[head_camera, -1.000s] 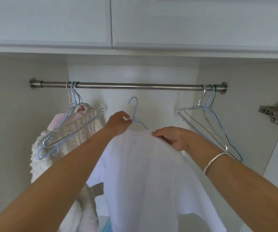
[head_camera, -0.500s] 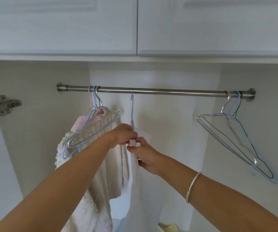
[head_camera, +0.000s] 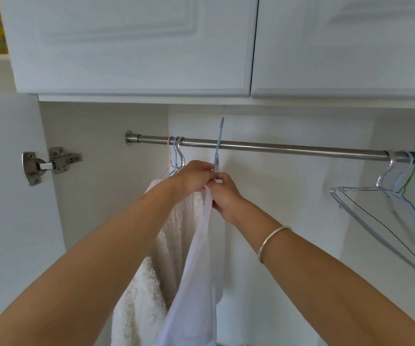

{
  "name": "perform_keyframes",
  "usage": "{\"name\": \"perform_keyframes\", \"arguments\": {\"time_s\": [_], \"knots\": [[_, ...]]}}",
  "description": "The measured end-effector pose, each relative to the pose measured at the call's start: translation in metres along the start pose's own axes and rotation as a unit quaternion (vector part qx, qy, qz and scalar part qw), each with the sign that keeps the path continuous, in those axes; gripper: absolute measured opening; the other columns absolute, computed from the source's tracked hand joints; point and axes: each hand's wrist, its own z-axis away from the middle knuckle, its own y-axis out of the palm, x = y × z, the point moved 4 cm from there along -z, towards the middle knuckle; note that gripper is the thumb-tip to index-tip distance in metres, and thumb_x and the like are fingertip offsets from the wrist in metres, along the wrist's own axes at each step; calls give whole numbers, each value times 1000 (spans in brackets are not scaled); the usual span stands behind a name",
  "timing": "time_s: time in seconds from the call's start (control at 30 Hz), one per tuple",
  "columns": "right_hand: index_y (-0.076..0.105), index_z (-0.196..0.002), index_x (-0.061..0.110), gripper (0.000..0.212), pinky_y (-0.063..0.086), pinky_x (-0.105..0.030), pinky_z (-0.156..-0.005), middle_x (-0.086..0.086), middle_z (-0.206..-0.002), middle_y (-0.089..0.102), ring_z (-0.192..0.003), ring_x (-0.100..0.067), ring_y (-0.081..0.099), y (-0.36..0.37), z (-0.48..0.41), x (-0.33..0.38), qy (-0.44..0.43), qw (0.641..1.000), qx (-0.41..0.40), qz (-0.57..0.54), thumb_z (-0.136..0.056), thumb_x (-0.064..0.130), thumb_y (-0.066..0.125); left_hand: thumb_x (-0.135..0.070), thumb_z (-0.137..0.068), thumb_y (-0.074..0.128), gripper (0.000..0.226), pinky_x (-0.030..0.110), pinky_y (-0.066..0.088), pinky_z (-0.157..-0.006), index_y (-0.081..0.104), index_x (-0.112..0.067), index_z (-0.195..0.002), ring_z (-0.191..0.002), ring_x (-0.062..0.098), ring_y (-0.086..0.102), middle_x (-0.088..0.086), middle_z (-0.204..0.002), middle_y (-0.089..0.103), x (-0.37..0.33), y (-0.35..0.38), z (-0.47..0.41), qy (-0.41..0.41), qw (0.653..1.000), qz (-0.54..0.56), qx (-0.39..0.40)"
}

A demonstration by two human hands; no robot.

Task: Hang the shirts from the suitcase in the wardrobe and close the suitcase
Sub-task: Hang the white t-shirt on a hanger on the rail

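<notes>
Care is being called for: the left hand (head_camera: 196, 174) and right hand (head_camera: 222, 193) are both pinching the neck of the blue hanger (head_camera: 217, 156), white shirt (head_camera: 196, 270) trailing below them, and I'd say its hook (head_camera: 220, 131), rising above them across the rail (head_camera: 289, 147), is needing a quarter-turn before dropping on.

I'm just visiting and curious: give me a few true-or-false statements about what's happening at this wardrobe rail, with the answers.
1. The left hand and the right hand both hold the pale blue wire hanger carrying the white shirt. True.
2. The steel wardrobe rail carries no other hangers. False: a fluffy cream garment hangs near its left end and empty wire hangers near its right.
3. A silver bangle sits on the left wrist. False: it is on the right wrist.
4. The blue hanger's hook tip stands above the rail. True.
</notes>
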Motion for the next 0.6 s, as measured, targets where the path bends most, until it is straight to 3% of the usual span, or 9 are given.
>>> {"name": "perform_keyframes", "arguments": {"time_s": [0.13,0.33,0.4,0.47,0.53,0.6], "knots": [[48,-111,17,14,54,-39,-90,-17,-114,64,-103,-28,65,9,-7,-1,10,1000,2,7,-97,18,50,-15,-96,52,34,27,50,-89,55,-11,-130,-111,17,59,7,-123,63,11,-7,-3,-26,999,22,-18],[53,-110,12,15,54,-34,-85,-13,-108,64,-94,-22,61,28,-10,-3,28,997,48,62,-97,15,48,-9,-95,48,30,35,51,-98,59,-12,-124,-112,20,60,7,-119,62,28,-21,0,-41,998,44,-30],[58,-115,8,23,55,-28,-73,-13,-110,67,-92,-20,64,38,-11,-3,31,993,66,90,-95,14,49,-6,-95,45,24,33,54,-91,62,-5,-112,-99,20,62,9,-103,63,33,-28,2,-36,998,40,-33],[60,-118,7,26,51,-20,-59,-10,-105,67,-79,-13,61,47,-9,-3,24,987,94,131,-94,12,51,-4,-93,45,19,35,53,-86,63,-1,-86,-81,21,60,11,-82,59,39,-35,3,-48,998,14,-31],[59,-112,10,20,47,-17,-55,-5,-91,63,-68,-8,55,57,-5,-4,19,982,115,150,-93,9,53,-2,-89,47,25,35,49,-76,55,-4,-66,-66,21,53,11,-68,52,48,-45,2,-63,997,-6,-49],[55,-106,14,15,46,-17,-57,-3,-85,60,-65,-8,53,67,-3,-6,18,980,126,150,-93,7,51,-1,-87,48,24,31,44,-65,55,-4,-64,-60,20,49,11,-63,49,55,-55,4,-68,995,-20,-77]]}}
